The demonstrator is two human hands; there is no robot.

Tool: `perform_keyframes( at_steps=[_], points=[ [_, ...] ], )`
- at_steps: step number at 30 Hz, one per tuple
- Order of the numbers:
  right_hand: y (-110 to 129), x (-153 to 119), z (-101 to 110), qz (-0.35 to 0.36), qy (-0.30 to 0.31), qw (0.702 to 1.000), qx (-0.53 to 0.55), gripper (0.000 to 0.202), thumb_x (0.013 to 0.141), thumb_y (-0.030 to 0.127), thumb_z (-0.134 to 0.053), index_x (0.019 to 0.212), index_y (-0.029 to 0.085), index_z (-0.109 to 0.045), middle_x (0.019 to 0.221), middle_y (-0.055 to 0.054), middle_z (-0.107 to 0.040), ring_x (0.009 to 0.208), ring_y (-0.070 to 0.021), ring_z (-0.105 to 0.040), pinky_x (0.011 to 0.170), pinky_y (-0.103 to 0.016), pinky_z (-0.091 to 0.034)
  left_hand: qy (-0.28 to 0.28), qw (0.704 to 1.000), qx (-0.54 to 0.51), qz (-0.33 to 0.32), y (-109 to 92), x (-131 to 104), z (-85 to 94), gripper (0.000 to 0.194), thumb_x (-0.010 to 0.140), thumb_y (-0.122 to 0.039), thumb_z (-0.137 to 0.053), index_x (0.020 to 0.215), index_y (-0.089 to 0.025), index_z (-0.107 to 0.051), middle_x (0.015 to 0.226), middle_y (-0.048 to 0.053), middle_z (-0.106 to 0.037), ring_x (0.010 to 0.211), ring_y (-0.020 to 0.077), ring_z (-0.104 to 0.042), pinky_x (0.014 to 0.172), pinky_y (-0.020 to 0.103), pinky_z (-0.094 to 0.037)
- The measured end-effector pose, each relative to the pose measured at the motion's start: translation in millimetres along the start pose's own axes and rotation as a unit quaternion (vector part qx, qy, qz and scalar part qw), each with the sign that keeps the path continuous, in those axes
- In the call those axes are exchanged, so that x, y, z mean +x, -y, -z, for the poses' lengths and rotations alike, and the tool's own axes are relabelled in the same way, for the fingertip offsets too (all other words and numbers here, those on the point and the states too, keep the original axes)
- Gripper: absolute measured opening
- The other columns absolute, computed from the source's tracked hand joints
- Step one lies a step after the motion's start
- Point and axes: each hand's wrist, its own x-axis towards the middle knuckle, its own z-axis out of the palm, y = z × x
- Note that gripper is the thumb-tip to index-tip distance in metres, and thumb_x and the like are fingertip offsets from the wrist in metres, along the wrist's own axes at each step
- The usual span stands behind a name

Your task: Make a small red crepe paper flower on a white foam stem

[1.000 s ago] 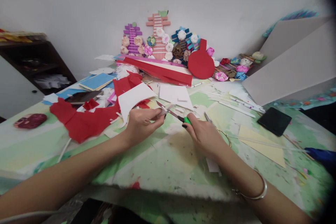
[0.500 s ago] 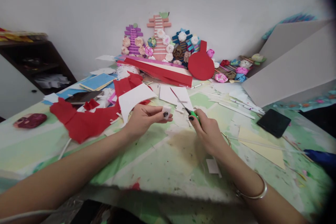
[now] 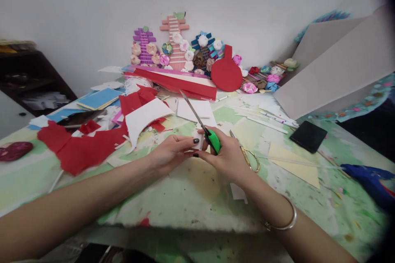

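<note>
Between the thumb and fingers of my left hand (image 3: 169,152) is a small white piece of card (image 3: 199,139). My right hand (image 3: 231,156) is closed round green-handled scissors (image 3: 213,140), whose long dark blades point up and away to the left. The fingertips of my right hand meet the white piece's right side, so both hands are close together above the table. Fingers hide part of the piece and of the scissors' handle. Gold-handled scissors (image 3: 252,160) lie on the table just right of my right hand. A small white scrap (image 3: 238,192) lies below my right wrist.
Red sheet scraps (image 3: 83,152) and a curved white offcut (image 3: 145,117) lie to the left. A black flat object (image 3: 308,136), yellow paper (image 3: 293,166) and a blue glue gun (image 3: 367,176) are at right. Flower-decorated crafts (image 3: 175,45) stand against the wall.
My right hand has moved left with the green scissors, up to the white piece in my left hand. The view has shifted right, showing more of the gold-handled scissors and the glue gun.
</note>
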Motion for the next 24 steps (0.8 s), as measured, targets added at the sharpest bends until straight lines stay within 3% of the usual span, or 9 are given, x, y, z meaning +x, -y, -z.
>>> perform_keyframes(
  at_steps=[9, 18, 24],
  points=[
    [-12, 2, 7, -0.030, -0.003, 0.995, 0.096, 0.030, 0.073, 0.022, -0.070, 0.101, 0.020, -0.061, 0.074, 0.002, -0.064, 0.068, -0.0134, -0.059, 0.066, -0.025, -0.044, -0.052, 0.998, 0.020, 0.031, -4, 6, -9.4, 0.012, 0.069, -0.026, -0.074, 0.064, -0.015, -0.073, 0.069, 0.008, -0.071, 0.064, 0.0155, -0.063, 0.058, 0.027, -0.046],
    [-11, 4, 7, -0.073, 0.003, 0.982, 0.173, 0.033, 0.068, 0.025, -0.075, 0.098, 0.017, -0.063, 0.070, 0.003, -0.060, 0.059, -0.0102, -0.052, 0.059, -0.024, -0.042, -0.059, 0.993, -0.067, 0.071, -3, 0, -7.1, 0.020, 0.066, -0.031, -0.080, 0.065, -0.013, -0.071, 0.069, 0.005, -0.068, 0.068, 0.0125, -0.061, 0.064, 0.024, -0.043],
    [-8, 4, 4, -0.098, 0.005, 0.967, 0.233, 0.037, 0.065, 0.024, -0.078, 0.098, 0.017, -0.063, 0.068, 0.004, -0.057, 0.054, -0.0080, -0.047, 0.053, -0.023, -0.041, -0.009, 0.994, -0.086, 0.074, -2, -1, -0.6, 0.026, 0.060, -0.030, -0.083, 0.074, -0.010, -0.074, 0.072, 0.006, -0.068, 0.071, 0.0122, -0.060, 0.072, 0.025, -0.044]
  ],
)
